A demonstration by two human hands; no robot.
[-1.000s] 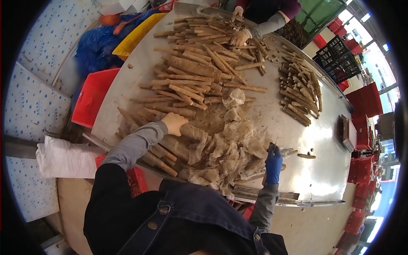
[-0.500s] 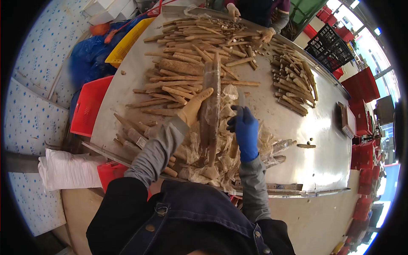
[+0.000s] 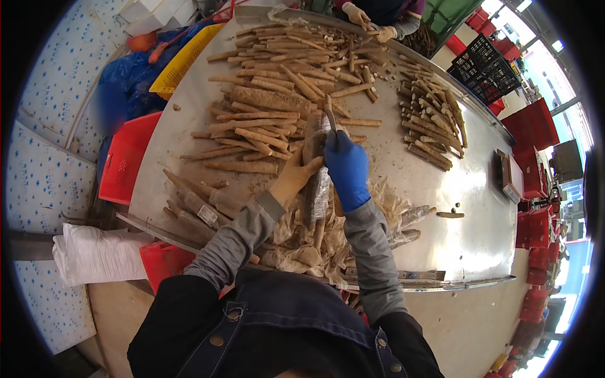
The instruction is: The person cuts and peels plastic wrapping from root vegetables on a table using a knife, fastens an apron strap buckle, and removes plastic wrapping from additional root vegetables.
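Observation:
My left hand (image 3: 295, 178), in a tan glove, is closed around a plastic-wrapped bundle of long brown roots (image 3: 317, 200) that stands lengthwise in front of me. My right hand (image 3: 347, 169), in a blue glove, is closed on a small knife (image 3: 331, 121), its blade against the upper part of the bundle. The glove hides the knife's handle. Crumpled clear plastic wrap (image 3: 302, 257) lies beneath and around the bundle. Left of my left hand are more wrapped roots (image 3: 205, 211), one pack with a white label. Loose roots (image 3: 271, 101) are heaped beyond.
A second root pile (image 3: 435, 120) lies on the right of the metal table (image 3: 472, 233). Across the table are a co-worker's gloved hands (image 3: 372, 26). Red crate (image 3: 129, 157) and yellow basket (image 3: 183, 63) border the left side; a shallow box (image 3: 509, 176) sits at the right edge.
My right hand has moved up and left with the knife, from beside the bundle onto its upper part. My left hand has shifted slightly lower. The co-worker's hands have come together.

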